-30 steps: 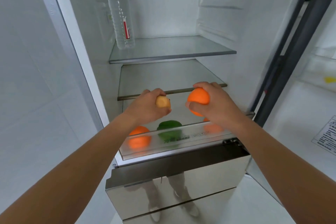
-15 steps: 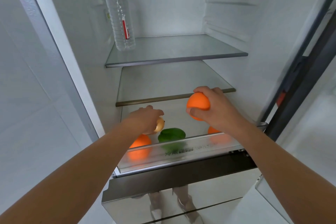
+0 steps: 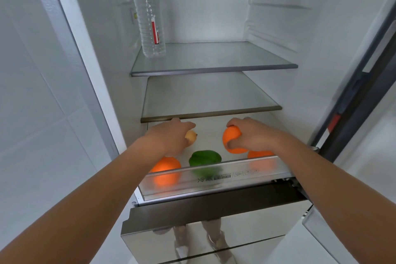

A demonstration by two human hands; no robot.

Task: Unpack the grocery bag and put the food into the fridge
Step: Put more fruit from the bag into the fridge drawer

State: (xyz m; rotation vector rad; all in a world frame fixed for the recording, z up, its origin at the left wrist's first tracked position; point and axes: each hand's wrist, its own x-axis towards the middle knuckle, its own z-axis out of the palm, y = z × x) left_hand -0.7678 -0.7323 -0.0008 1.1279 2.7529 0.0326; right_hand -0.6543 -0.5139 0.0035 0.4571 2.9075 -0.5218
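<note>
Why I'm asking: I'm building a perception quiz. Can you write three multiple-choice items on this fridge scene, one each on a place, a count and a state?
1. Where does the clear plastic water bottle stand? A. top glass shelf B. door rack C. floor
2. How many round orange fruits show? A. one B. three C. five
3. What is the right hand doing? A. hanging empty B. gripping an orange fruit C. holding the bottle
Answers: 1 A, it stands at the shelf's left end. 2 B, one gripped, two in the open clear drawer. 3 B, its fingers curl round the fruit.
</note>
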